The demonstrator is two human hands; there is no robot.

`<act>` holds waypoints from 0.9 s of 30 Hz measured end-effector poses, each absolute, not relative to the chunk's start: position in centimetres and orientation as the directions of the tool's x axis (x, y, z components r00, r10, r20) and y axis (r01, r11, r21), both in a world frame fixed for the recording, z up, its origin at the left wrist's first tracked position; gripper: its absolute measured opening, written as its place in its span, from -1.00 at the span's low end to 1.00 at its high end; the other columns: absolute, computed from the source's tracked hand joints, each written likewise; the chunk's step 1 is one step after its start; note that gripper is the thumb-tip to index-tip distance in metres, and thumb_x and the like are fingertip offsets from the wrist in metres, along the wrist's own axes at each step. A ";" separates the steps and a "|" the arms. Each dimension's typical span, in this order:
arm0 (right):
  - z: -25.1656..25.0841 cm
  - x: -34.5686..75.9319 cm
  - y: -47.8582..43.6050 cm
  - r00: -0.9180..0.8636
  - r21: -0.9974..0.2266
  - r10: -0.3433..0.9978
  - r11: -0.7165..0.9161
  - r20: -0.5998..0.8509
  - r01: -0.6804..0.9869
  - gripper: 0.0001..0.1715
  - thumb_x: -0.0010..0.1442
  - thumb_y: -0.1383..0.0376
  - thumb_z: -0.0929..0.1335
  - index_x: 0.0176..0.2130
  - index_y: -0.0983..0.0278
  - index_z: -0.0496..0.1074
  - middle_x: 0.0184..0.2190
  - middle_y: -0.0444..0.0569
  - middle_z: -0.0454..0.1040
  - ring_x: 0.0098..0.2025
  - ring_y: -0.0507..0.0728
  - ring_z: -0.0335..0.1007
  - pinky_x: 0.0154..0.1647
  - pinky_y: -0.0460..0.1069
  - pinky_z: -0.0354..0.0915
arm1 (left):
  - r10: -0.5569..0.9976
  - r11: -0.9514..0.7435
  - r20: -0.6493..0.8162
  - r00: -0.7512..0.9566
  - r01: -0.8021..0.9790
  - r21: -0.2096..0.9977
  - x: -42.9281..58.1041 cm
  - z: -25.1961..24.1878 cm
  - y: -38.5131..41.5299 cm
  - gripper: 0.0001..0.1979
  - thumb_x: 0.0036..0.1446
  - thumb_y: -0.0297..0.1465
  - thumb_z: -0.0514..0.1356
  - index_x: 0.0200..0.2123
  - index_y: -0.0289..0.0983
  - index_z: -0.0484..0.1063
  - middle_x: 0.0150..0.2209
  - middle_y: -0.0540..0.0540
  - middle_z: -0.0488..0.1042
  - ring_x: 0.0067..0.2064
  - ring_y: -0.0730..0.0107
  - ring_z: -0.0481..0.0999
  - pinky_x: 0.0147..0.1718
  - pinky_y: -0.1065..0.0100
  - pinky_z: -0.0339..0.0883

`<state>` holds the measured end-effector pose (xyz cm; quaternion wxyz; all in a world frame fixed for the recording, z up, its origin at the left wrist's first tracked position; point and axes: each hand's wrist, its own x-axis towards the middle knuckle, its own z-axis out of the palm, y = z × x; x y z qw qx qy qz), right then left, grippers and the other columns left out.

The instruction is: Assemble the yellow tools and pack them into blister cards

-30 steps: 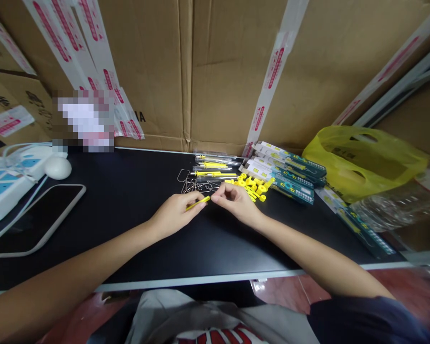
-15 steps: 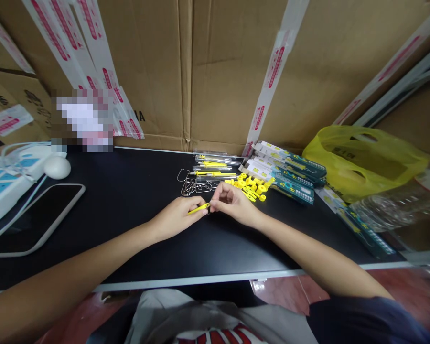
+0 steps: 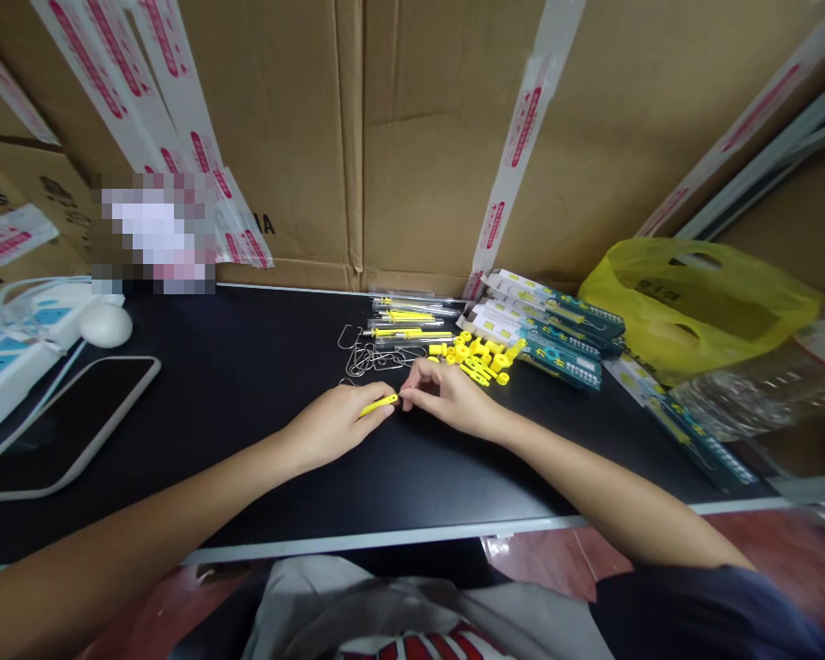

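Above the bench (image 3: 412, 495), our left fingers (image 3: 377, 420) grasp a yellow piece (image 3: 379, 404), our right fingers (image 3: 424, 401) pinch together, contents too small to tell, and the carton (image 3: 281, 128) behind shows "IA".

The left forearm (image 3: 171, 515) and right forearm (image 3: 595, 478) slant in from the near left and near right, bringing the left hand (image 3: 335, 422) and right hand (image 3: 454, 396) close together, fingers (image 3: 426, 370) of both bent into pinches, tips nearly meeting.
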<state>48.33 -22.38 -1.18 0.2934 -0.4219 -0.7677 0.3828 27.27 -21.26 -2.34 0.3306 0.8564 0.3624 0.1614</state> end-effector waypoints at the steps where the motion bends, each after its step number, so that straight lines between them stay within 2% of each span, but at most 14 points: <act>1: -1.2 48.4 -22.3 -0.484 -0.841 0.866 0.351 0.125 0.411 -0.85 0.23 0.26 0.32 -0.35 0.29 0.31 -0.43 -0.05 0.52 -0.37 0.05 0.47 -0.28 -0.04 0.34 | 0.729 -0.518 0.037 0.683 0.516 0.682 27.3 -2.3 -21.3 -0.71 0.28 -0.24 -0.04 -0.19 -0.21 0.43 -0.44 0.04 0.45 -0.44 0.43 0.40 -0.40 0.43 0.15; 4: -1.0 48.5 -22.3 -0.509 -0.851 0.851 0.359 0.129 0.383 -0.82 0.24 0.22 0.32 -0.35 0.28 0.30 -0.43 -0.06 0.52 -0.35 0.05 0.48 -0.26 -0.03 0.36 | 0.739 -0.495 0.028 0.673 0.515 0.700 27.3 -2.1 -21.4 -0.66 0.31 -0.25 -0.10 -0.28 -0.23 0.42 -0.54 0.05 0.37 -0.49 0.44 0.35 -0.44 0.43 0.14; 8: -0.7 48.4 -22.5 -0.531 -0.829 0.836 0.392 0.139 0.400 -0.77 0.24 0.19 0.33 -0.37 0.28 0.30 -0.41 -0.05 0.52 -0.35 0.05 0.49 -0.27 -0.03 0.36 | 0.728 -0.499 0.013 0.686 0.517 0.696 27.4 -1.9 -21.4 -0.66 0.30 -0.26 -0.09 -0.37 -0.24 0.38 -0.56 0.05 0.35 -0.52 0.45 0.33 -0.46 0.43 0.15; 13: -1.0 48.2 -22.8 -0.523 -0.806 0.845 0.384 0.111 0.450 -0.73 0.24 0.14 0.33 -0.38 0.27 0.31 -0.44 -0.07 0.52 -0.39 0.05 0.47 -0.33 -0.05 0.35 | 0.708 -0.567 0.030 0.705 0.543 0.620 27.5 -2.3 -21.5 -0.68 0.31 -0.30 -0.10 -0.31 -0.24 0.41 -0.49 0.01 0.43 -0.47 0.41 0.40 -0.44 0.42 0.16; 18: -1.6 48.0 -22.6 -0.526 -0.864 0.842 0.349 0.119 0.363 -0.69 0.20 0.10 0.36 -0.39 0.28 0.30 -0.47 -0.08 0.51 -0.40 0.05 0.46 -0.32 -0.04 0.35 | 0.708 -0.588 0.008 0.706 0.584 0.560 27.6 -2.5 -21.8 -0.69 0.30 -0.31 -0.09 -0.26 -0.24 0.43 -0.37 -0.08 0.53 -0.35 0.33 0.51 -0.35 0.39 0.22; 23: -0.5 48.4 -22.1 -0.397 -0.927 0.897 0.299 0.193 0.226 -0.61 0.15 0.04 0.39 -0.42 0.27 0.26 -0.53 -0.12 0.47 -0.49 0.00 0.39 -0.40 -0.07 0.32 | 0.644 -0.551 -0.052 0.763 0.509 0.661 28.0 -2.3 -23.2 -0.69 0.29 -0.29 -0.05 -0.25 -0.21 0.48 -0.32 -0.04 0.57 -0.34 0.36 0.52 -0.33 0.41 0.24; 27: 0.2 48.7 -22.2 -0.445 -0.943 0.882 0.266 0.155 0.198 -0.59 0.10 0.03 0.42 -0.43 0.28 0.27 -0.54 -0.13 0.45 -0.50 -0.02 0.35 -0.43 -0.09 0.30 | 0.704 -0.463 -0.065 0.707 0.527 0.713 27.7 -2.0 -22.9 -0.69 0.28 -0.29 -0.06 -0.28 -0.24 0.45 -0.53 0.02 0.43 -0.51 0.43 0.40 -0.45 0.43 0.19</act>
